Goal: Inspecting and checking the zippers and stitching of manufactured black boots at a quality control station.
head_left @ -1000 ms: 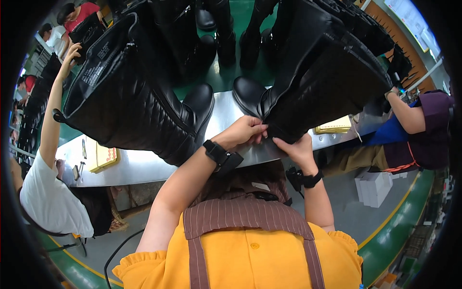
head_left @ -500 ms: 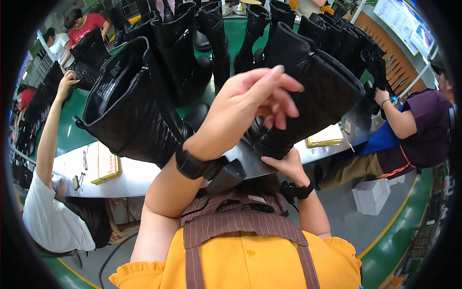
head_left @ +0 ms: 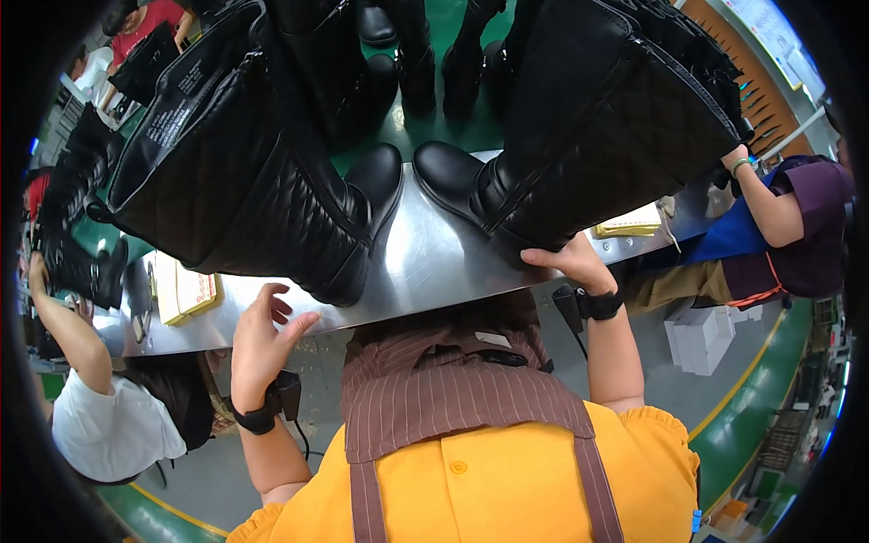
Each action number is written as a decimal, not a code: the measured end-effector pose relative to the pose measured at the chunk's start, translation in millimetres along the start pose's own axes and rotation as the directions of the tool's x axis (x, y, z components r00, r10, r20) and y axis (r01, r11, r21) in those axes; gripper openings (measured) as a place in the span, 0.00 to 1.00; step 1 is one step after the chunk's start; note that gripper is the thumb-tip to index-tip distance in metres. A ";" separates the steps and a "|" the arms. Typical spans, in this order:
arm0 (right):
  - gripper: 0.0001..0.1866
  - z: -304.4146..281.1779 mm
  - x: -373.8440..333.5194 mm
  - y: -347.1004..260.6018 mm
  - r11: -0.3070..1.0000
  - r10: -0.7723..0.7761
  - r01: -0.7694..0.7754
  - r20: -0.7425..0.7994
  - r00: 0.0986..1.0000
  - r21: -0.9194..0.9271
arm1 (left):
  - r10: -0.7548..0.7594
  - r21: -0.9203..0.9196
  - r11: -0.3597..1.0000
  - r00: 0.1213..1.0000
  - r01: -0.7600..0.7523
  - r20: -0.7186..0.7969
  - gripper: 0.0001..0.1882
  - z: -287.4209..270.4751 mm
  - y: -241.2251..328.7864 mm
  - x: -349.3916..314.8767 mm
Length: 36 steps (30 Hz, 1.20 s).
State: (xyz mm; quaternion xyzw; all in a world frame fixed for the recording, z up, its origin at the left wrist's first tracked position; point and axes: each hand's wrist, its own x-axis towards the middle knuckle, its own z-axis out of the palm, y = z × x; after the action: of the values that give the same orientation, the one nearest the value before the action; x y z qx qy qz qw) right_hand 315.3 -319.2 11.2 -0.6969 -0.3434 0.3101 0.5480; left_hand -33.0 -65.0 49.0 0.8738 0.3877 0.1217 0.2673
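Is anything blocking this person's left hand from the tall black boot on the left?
Nothing visible stands between the left hand and the left boot. The hand is at the near edge of the metal table; the yellow stack lies farther left.

Boxes (head_left: 701, 340) (white ones) stand on the grey floor (head_left: 668, 389).

Black quilted boots (head_left: 597, 149), brown pinstriped apron (head_left: 462, 404)

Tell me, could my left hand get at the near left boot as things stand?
Probably yes: the left hand looks empty and is close to the near left boot, with nothing visible between them.
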 end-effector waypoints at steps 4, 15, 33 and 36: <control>0.36 7.6 -5.4 -11.9 0.999 -0.001 0.001 0.000 1.000 -0.050 | -0.070 0.016 0.998 0.975 0.068 0.211 0.30 7.9 1.0 6.5; 0.08 -150.8 -16.1 28.7 0.706 -0.205 -0.385 -0.693 0.692 -0.594 | 0.007 0.017 1.000 0.834 -0.020 0.552 0.18 13.5 35.2 6.3; 0.15 -213.3 32.2 76.1 0.663 -0.138 -0.290 -0.494 0.859 -0.690 | 0.173 -0.222 0.974 0.783 -0.046 0.597 0.21 51.0 66.7 14.2; 0.13 -210.7 32.5 78.2 0.663 -0.178 -0.317 -0.554 0.813 -0.678 | 0.178 -0.207 0.976 0.799 -0.069 0.574 0.20 53.9 69.5 17.6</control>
State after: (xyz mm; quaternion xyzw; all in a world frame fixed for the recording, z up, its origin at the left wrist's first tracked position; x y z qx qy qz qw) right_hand 515.1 -421.4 -23.4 -0.9311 -0.2276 -0.0625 0.2782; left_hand 43.9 -110.7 43.5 0.8646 0.2153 -0.1044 0.4418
